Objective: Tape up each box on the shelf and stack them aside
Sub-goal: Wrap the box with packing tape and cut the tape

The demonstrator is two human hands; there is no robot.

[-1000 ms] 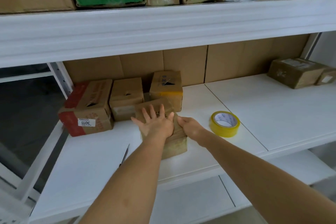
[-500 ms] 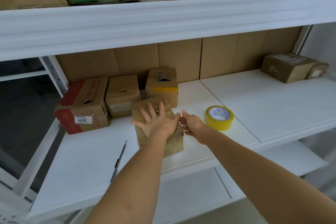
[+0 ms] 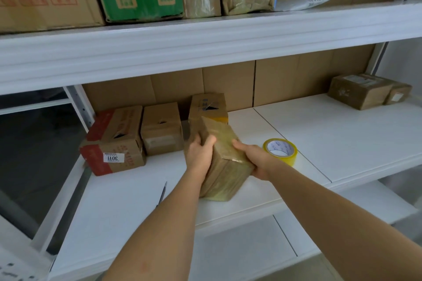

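Both hands now clasp the taped box from either side, the left hand curled round its left face with the thumb over the top, the right hand wrapped round the near right corner. The box is tipped, its near end low over the white shelf, probably so it can be carried off to the stack. Half a second ago the left palm lay flat with spread fingers on the box's top, pressing the tape down, while the right hand merely touched its side. Three untaped boxes, the red-printed box, the plain box and the yellow-banded box, wait behind. The yellow tape roll lies just right, a box cutter left.
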